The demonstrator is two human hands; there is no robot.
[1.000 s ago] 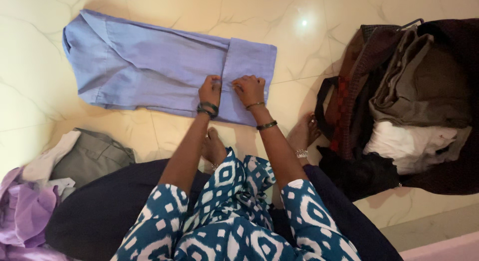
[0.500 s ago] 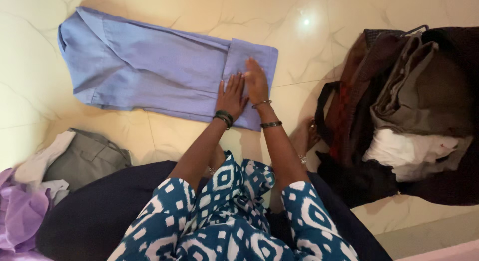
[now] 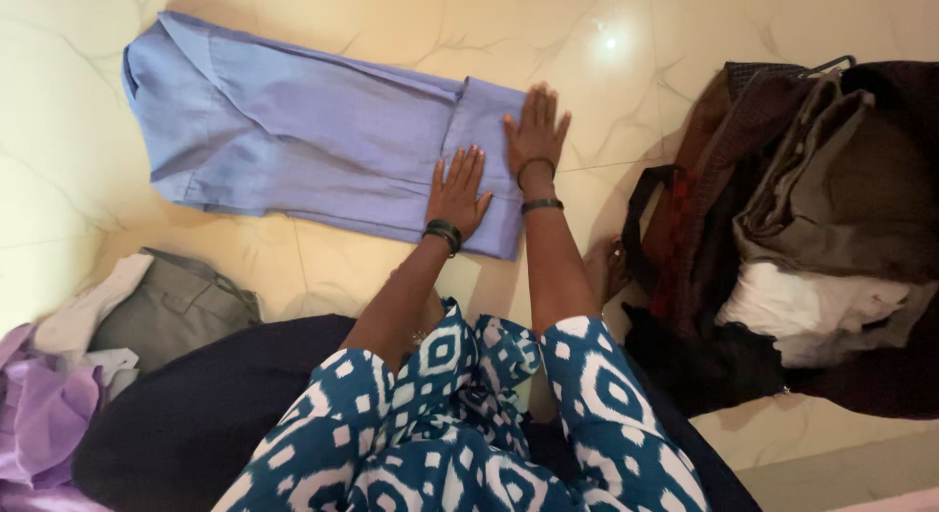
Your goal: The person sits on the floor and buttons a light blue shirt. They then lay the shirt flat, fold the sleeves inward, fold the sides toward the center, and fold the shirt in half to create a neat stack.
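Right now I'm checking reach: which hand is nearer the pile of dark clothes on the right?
Right. The right hand lies flat on the blue garment's end nearest the pile; the left hand lies farther away.

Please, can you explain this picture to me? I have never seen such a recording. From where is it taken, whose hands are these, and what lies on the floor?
The picture comes from a camera worn on a person's head, looking down, so the arms are that person's own. The left hand and right hand lie flat, fingers spread, on the folded end of a light blue garment spread on the pale marble floor. Neither hand grips anything. To the right sits a dark pile of clothes; at lower left lie a grey garment and purple cloth.
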